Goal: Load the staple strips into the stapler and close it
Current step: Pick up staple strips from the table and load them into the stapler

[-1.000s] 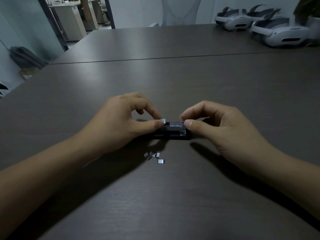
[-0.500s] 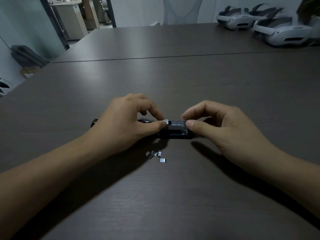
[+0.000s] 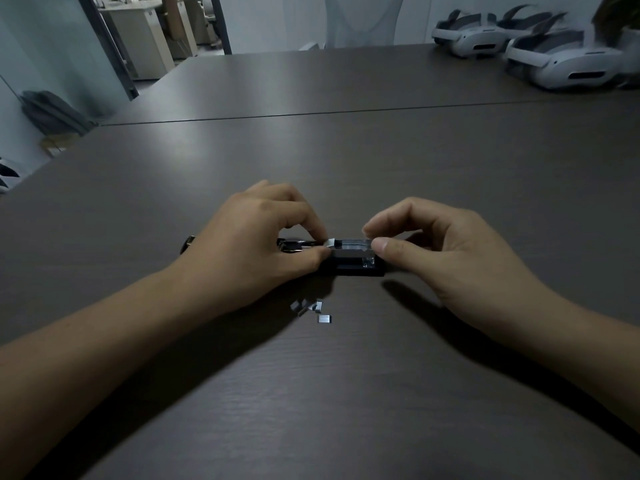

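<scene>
A small black stapler [image 3: 351, 260] lies flat on the dark wooden table [image 3: 346, 150], opened out, its lid end showing behind my left hand. My left hand [image 3: 258, 242] pinches a short silvery staple strip [image 3: 331, 242] between thumb and forefinger at the stapler's channel. My right hand [image 3: 440, 251] grips the stapler's right end with thumb and forefinger. Several short loose staple pieces [image 3: 313, 308] lie on the table just in front of the stapler.
White headsets [image 3: 561, 62] sit at the table's far right corner, one more [image 3: 467, 34] behind them. A seam crosses the table farther back. Beyond the left edge stand a grey bag [image 3: 52, 112] and office furniture.
My left hand has shifted slightly right, exposing the stapler's lid end on its left. The staple strip stays pinched at the channel. My right hand holds still.
</scene>
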